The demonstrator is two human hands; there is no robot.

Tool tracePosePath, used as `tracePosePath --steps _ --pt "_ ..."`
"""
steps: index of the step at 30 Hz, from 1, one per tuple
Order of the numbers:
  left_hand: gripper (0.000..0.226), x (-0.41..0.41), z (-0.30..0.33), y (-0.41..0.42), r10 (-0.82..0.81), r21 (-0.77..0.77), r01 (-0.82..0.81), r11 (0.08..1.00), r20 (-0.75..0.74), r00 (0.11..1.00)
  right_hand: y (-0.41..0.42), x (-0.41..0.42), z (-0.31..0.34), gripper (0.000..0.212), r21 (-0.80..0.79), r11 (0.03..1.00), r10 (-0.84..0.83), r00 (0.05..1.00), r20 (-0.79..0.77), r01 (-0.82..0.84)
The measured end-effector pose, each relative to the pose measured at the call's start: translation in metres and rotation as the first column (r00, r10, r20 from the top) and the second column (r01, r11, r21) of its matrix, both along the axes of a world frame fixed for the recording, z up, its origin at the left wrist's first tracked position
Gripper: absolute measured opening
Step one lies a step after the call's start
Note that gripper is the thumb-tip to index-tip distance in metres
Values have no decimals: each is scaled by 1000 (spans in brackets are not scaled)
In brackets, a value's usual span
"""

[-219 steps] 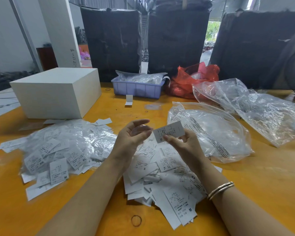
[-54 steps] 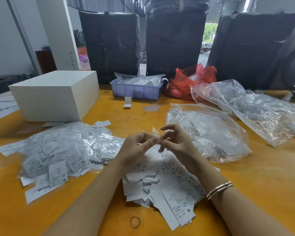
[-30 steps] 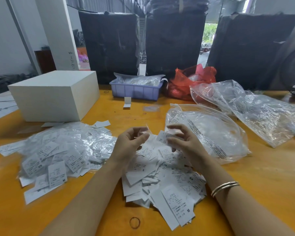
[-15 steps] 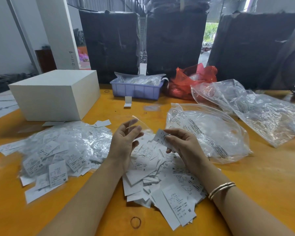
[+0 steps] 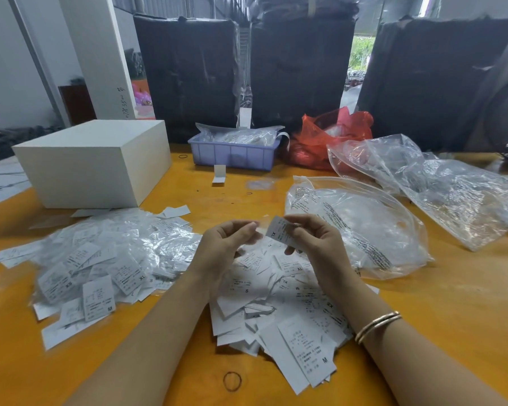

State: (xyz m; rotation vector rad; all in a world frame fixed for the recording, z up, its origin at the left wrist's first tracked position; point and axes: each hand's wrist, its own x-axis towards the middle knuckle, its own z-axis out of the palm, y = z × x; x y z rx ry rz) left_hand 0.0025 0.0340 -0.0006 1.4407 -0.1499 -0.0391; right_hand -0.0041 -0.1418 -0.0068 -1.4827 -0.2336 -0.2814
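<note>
Head view: above the near heap of loose labels [image 5: 294, 312], the right hand [image 5: 317, 241] pinches an XL label [image 5: 277, 231] between thumb and fingertips; the left hand [image 5: 226, 241], fingers curled, pinches what appears to be a small clear sleeve [image 5: 261, 224] just left of it. Step judged: insertion; next the label's leading edge must find the sleeve's mouth, held open.

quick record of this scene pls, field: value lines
left hand: pinches small bag, clear and faint
right hand: pinches label marked XL, beside the small bag
under hands: loose labels
left side: bagged labels
right side: big bag, clear
far side: white box, blue tray, red bag
near edge: rubber band on table
</note>
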Motion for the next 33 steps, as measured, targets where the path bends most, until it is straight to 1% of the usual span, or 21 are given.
tracePosePath --steps 3,5,7,12,15,18,22,24,28,31,33 --pt "26 2 -1 2 31 -2 -30 1000 21 999 -1 2 2 38 168 984 -63 998 16 59" --pt "22 4 -2 2 37 -11 -37 999 22 999 -3 4 4 44 225 971 -97 995 38 86" --pt "22 4 -3 1 34 -20 -34 999 26 999 -4 4 4 46 208 974 -105 993 60 90" --pt "27 4 -5 0 25 -37 -23 999 45 999 0 1 3 34 122 990 -77 995 64 68" --pt "28 6 -6 0 21 -28 -20 999 57 998 3 0 4 31 112 992 -60 997 54 54" --pt "24 6 -8 1 19 -31 -16 999 73 997 6 -3 5 29 109 994 -39 998 44 34" --pt "24 7 -7 -1 19 -63 -12 998 111 994 6 -3 6 26 144 989 -32 999 24 28" --pt "25 6 -7 -1 19 -55 -12 998 129 991 7 -4 5 26 104 994 -18 1000 21 15" --pt "24 5 -6 -2 11 -7 -10 1000 163 987 8 -5 3 31 -37 999 41 998 42 -39" --pt "23 4 -6 -3 0 58 -11 998 188 982 7 -5 3 34 -158 986 64 995 81 -50" --pt "20 3 -5 -4 -8 103 -13 995 202 979 8 -4 3 35 -198 979 65 994 92 -45"
